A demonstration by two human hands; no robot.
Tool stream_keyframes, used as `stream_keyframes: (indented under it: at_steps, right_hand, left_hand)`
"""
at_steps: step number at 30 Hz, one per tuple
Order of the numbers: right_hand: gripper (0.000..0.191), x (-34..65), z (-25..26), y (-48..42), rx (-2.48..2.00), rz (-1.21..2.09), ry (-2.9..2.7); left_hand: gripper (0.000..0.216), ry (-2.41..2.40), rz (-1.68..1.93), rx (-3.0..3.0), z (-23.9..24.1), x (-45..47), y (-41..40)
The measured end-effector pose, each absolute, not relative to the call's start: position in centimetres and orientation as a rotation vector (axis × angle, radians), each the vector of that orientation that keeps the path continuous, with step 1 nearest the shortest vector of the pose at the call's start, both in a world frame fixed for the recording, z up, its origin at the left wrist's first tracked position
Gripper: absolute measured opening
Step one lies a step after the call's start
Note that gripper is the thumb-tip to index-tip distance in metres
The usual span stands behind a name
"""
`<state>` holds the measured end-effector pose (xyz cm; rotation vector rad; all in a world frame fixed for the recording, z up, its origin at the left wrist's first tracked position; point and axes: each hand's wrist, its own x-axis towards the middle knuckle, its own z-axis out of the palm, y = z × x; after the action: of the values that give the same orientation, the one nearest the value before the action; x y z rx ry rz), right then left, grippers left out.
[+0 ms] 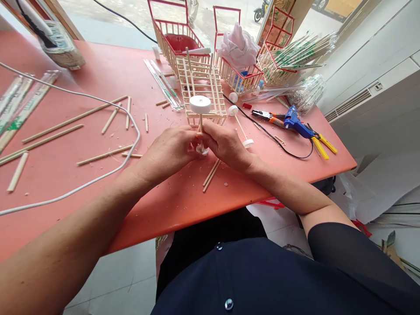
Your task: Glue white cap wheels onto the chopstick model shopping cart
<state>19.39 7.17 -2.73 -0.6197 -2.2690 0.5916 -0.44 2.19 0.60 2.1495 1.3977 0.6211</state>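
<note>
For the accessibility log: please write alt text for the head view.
The left hand and right hand pinch the lower end of an upright stick axle capped by a white wheel, above a red table. Behind it lies a wooden grid frame; a blue glue gun and pliers lie to the right.

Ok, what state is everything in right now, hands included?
Left hand, pinched on the lower end of the wheeled stick.
Right hand, pinched on that same end.
Wheeled stick, upright, white wheel on top.
Second wheeled stick, lying flat on the table, unheld.
Lattice frame, flat on the table behind the hands.
Glue gun, lying on the table, unheld.
</note>
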Motion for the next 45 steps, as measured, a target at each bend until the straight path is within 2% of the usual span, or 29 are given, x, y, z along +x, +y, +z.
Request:
stream_keyframes:
  at_steps: [9,20,27,35,45]
  right_hand:
    - [0.035,19.47,-2.57,6.99,-0.659,0.620,-2.286]
    - [0.046,19.32,-2.92,7.30,-0.557,0.583,-2.243]
    - [0.034,19.43,-2.61,7.07,-0.586,0.564,-2.259]
    - [0.040,19.30,-2.84,7.15,-0.560,0.573,-2.226]
    - [0.038,19.51,-3.06,7.19,-0.606,0.566,-2.272]
  left_hand:
    - [0.015,1.428,0.594,2.158,0.70,-0.45,2.08]
    - [0.017,1.389,0.636,2.142,0.47,-0.37,2.19]
    - [0.019,1.378,0.625,2.131,0.62,-0.22,2.14]
    - [0.020,1.401,0.615,2.130,0.58,-0.21,2.16]
    - [0.021,1.375,0.667,2.112,0.19,-0.34,2.25]
